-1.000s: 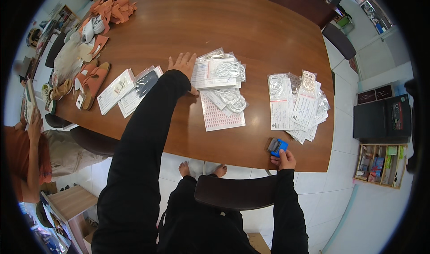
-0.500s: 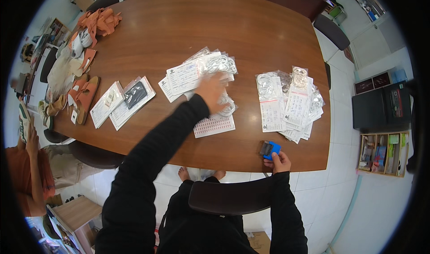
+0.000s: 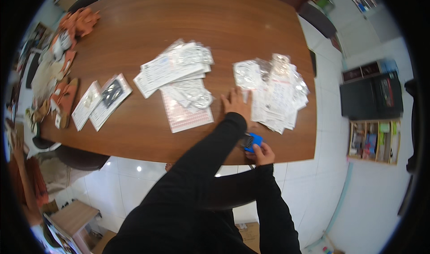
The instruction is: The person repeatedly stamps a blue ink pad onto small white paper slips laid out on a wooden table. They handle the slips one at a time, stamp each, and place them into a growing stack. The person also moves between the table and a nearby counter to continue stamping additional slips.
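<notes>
My left hand (image 3: 237,105) lies palm down with its fingers apart, at the left edge of the right pile of printed cards (image 3: 273,97). These cards have clear bags with pale coiled loops attached. In my right hand (image 3: 263,154), at the table's near edge, is a small blue plastic device (image 3: 253,142) with a dark, ridged face; its exact kind is unclear. The left sleeve passes close by it. The middle pile of bagged cards (image 3: 174,68) lies left of my left hand, with a red-printed sheet (image 3: 183,115) partly under the bagged loops.
Two smaller card packets (image 3: 109,101) lie farther left on the wooden table (image 3: 179,12). Sandals (image 3: 67,101) and orange material (image 3: 80,21) line its left side. A dark chair (image 3: 233,191) stands before me. Another person's arm (image 3: 22,178) shows at far left.
My left hand has moved from the middle pile rightward to the right pile. My right hand still holds the blue device. The whole view has shifted slightly.
</notes>
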{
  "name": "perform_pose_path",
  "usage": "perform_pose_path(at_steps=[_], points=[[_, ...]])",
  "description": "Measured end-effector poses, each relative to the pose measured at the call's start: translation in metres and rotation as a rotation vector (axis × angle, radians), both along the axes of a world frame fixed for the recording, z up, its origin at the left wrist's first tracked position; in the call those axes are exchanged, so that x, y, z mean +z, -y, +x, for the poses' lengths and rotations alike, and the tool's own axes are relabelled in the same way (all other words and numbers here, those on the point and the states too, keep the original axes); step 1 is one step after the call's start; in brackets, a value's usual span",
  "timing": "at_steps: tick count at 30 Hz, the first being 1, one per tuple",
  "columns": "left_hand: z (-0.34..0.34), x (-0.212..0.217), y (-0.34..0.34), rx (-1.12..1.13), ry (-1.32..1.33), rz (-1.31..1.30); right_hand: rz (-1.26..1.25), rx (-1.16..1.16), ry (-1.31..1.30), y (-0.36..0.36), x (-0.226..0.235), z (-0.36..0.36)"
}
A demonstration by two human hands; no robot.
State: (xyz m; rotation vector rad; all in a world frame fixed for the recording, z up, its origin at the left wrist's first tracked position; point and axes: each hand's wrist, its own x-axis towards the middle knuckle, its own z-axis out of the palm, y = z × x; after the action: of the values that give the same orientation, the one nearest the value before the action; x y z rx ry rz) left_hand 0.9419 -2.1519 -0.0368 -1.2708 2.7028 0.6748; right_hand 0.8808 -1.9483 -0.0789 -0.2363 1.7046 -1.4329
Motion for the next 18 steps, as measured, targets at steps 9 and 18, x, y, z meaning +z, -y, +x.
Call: perform_pose_path(at_steps=[9, 18], points=[[0.059, -0.007, 0.01, -0.187, -0.55, -0.281, -0.067, 0.013, 0.022, 0.002, -0.002, 0.002], [0.235, 0.024, -0.007, -0.297, -0.697, -0.163, -0.045, -0.069, 0.01, -0.001, -0.007, 0.001]])
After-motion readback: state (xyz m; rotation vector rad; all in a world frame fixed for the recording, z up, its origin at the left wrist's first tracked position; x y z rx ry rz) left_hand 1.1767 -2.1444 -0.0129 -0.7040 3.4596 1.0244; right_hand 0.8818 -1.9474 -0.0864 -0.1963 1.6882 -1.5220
